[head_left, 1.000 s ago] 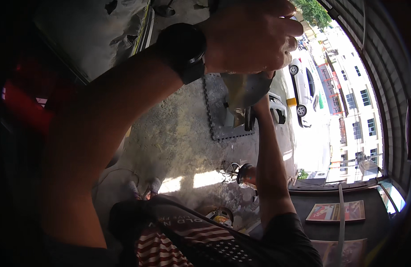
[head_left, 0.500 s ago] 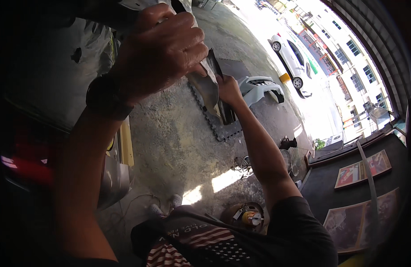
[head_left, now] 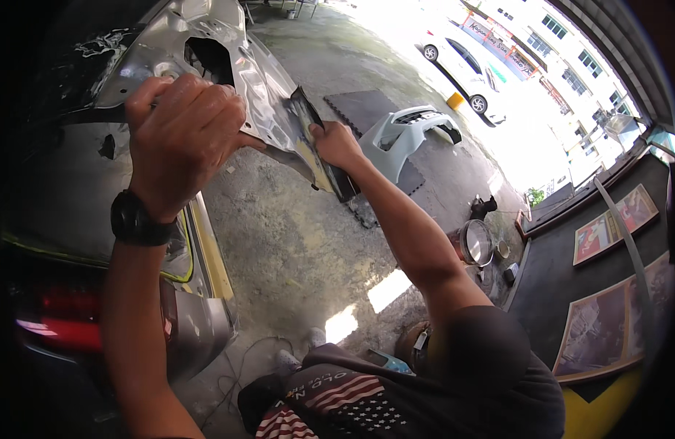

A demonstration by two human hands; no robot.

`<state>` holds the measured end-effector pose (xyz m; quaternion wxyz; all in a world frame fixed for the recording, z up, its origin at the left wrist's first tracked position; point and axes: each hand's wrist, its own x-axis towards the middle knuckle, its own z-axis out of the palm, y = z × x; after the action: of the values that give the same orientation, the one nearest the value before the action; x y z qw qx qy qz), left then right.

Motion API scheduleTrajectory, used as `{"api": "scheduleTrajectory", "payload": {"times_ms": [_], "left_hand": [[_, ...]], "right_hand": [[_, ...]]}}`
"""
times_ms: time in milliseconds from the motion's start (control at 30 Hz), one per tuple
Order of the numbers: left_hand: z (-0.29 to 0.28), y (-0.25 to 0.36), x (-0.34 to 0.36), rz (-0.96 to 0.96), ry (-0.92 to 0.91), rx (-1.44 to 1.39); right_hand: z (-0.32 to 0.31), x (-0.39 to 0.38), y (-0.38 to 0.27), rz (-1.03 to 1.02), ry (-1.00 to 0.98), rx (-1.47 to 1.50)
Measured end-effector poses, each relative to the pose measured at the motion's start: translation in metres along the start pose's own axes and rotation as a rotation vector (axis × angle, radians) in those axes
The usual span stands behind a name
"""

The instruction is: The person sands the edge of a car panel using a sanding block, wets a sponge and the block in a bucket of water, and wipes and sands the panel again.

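Observation:
A raised silver trunk lid (head_left: 268,80) with cut-outs in its bare inner panel spans the upper left. My left hand (head_left: 184,139), a black watch on its wrist, is closed with its fingers curled at the near edge of the lid; the fingertips are partly hidden. Farther right, my right hand (head_left: 339,145) wraps round the dark outer edge (head_left: 304,113) of the same lid, with both arms stretched forward. Yellowish patches mark the lid's lower corner (head_left: 319,172). Beneath lies the car's rear, with a red tail light (head_left: 70,322) and a grey bumper corner (head_left: 202,322).
A pale bumper cover (head_left: 400,143) rests beyond my right hand on dark floor mats (head_left: 359,106). A round container (head_left: 476,243) stands by the right wall, where framed pictures (head_left: 617,225) hang. Cable (head_left: 231,377) trails near my feet. A white car (head_left: 458,62) is parked outside.
My left hand is lower and farther left in view, and the lid's inner panel has come into sight. My right hand keeps its hold, also shifted left in the picture.

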<state>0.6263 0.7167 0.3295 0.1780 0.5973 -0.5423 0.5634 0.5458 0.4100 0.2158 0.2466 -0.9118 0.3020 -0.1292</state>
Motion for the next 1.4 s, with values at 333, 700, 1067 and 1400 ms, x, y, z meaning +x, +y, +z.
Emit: {"api": "scheduleTrajectory", "payload": {"times_ms": [333,700,1067,1400], "left_hand": [[0.000,0.000,0.000,0.019,0.004,0.058],[0.002,-0.003,-0.001,0.046,0.022,0.063],[-0.002,0.000,0.002,0.024,0.032,0.047],[0.002,0.001,0.000,0.010,0.060,0.022]], "right_hand": [[-0.002,0.016,0.001,-0.028,0.069,0.024],[-0.009,-0.060,0.022,0.128,-0.122,0.013],[-0.004,-0.043,0.012,0.079,-0.072,0.066],[0.005,0.025,-0.005,0.028,0.088,-0.055]]}}
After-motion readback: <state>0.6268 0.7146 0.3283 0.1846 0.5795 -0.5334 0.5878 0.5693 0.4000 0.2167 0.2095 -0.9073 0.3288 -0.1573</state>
